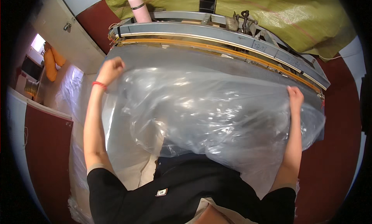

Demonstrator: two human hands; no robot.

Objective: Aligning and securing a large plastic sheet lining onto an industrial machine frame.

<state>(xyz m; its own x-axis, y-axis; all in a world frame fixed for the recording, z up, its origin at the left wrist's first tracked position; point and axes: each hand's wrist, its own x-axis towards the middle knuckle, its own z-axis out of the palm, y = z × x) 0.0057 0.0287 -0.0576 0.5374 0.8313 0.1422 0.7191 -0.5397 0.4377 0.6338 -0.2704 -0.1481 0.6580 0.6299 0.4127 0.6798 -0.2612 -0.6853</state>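
A large, crinkled sheet of clear plastic film (186, 103) spreads in front of me, its upper edge stretched between my two hands. My left hand (111, 70), with a red band at the wrist, is closed at the film's upper left corner; its fingers are slightly blurred. On the right, my right hand (295, 96) pinches the upper edge, and a loose end of film hangs beyond it. Beneath the film lies a grey work surface (143, 53). The lower part of the film drapes toward my body.
Behind the surface runs a long metal bar frame (217, 32) with an orange strip and a clamp (245, 22). A pink bottle (138, 7) and a dark phone (207, 2) stand at the back. A yellow-green sheet (279, 18) hangs behind. An open door (69, 34) is left.
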